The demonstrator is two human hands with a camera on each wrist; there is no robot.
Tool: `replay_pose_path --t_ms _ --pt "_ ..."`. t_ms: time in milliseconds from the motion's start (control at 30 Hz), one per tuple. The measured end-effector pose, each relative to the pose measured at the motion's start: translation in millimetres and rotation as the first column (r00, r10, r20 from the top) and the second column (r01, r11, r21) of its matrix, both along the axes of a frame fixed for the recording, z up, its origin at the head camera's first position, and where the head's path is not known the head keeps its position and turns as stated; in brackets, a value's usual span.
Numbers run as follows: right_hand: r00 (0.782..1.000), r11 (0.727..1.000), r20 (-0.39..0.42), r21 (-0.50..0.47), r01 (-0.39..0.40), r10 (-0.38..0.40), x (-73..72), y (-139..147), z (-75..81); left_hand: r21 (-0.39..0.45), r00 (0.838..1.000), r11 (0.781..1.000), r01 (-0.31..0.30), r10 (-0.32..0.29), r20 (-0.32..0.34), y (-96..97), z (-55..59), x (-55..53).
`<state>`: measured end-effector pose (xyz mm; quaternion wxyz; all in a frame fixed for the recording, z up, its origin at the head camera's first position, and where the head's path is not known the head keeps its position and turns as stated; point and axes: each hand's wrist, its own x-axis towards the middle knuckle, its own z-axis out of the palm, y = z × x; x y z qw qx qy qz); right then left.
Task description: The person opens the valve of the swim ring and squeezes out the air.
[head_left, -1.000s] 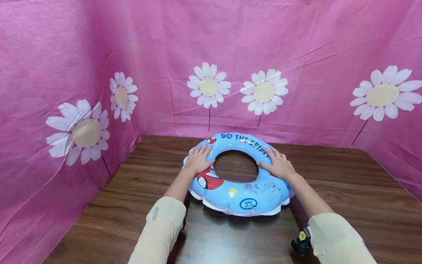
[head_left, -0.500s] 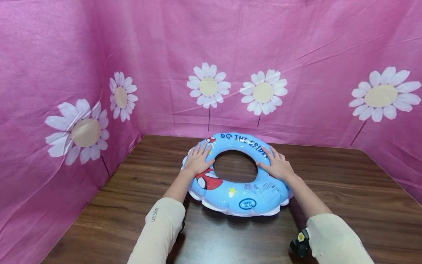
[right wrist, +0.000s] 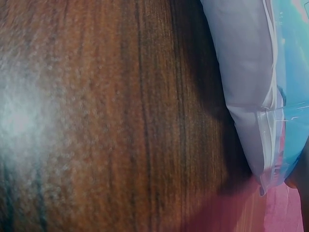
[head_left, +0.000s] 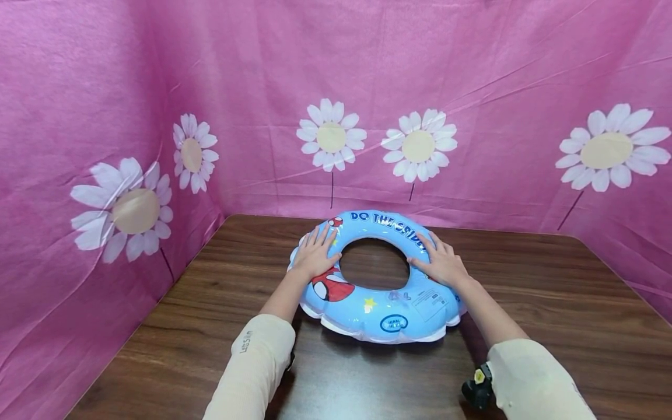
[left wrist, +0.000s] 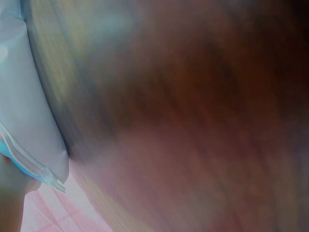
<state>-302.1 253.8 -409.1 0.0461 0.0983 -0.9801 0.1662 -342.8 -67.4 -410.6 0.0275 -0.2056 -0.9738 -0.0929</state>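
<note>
A light-blue inflatable swim ring point(head_left: 352, 318) lies on the table, with its wavy white underside showing along the near edge. Red cartoon figures, a yellow star and blue lettering are printed on its top. My left hand point(head_left: 315, 255) rests on the ring's left side, fingers extended and thumb toward the hole. On the opposite side my right hand point(head_left: 443, 263) rests with spread fingers, its thumb at the inner edge. Both wrist views catch only the ring's pale outer side, the swim ring point(left wrist: 29, 96) at the left and the swim ring point(right wrist: 246, 58) at the right; the hands are mostly out of those views.
The dark wood-grain table point(head_left: 210, 350) extends around the ring on all sides. A pink cloth point(head_left: 273, 70) printed with white daisies hangs along the back and both sides. A black wrist device point(head_left: 478, 388) sits by the right sleeve.
</note>
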Motion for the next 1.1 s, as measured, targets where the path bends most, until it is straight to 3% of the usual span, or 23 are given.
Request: replay_pose_path --t_ms 433,700,1100 --pt "1.000 1.000 -0.005 0.004 -0.005 0.005 -0.2 -0.5 -0.6 0.010 1.000 1.000 0.008 -0.008 -0.009 -0.3 3.0 3.7" --pt "1.000 1.000 -0.007 0.008 -0.006 0.006 -0.5 -0.2 -1.6 -0.043 1.000 0.999 -0.020 0.019 -0.020 1.9 -0.3 0.9" --pt "1.000 1.000 -0.007 0.009 -0.007 0.007 0.0 -1.3 -1.3 -0.052 1.000 0.998 -0.021 0.020 -0.022 1.9 1.3 1.4"
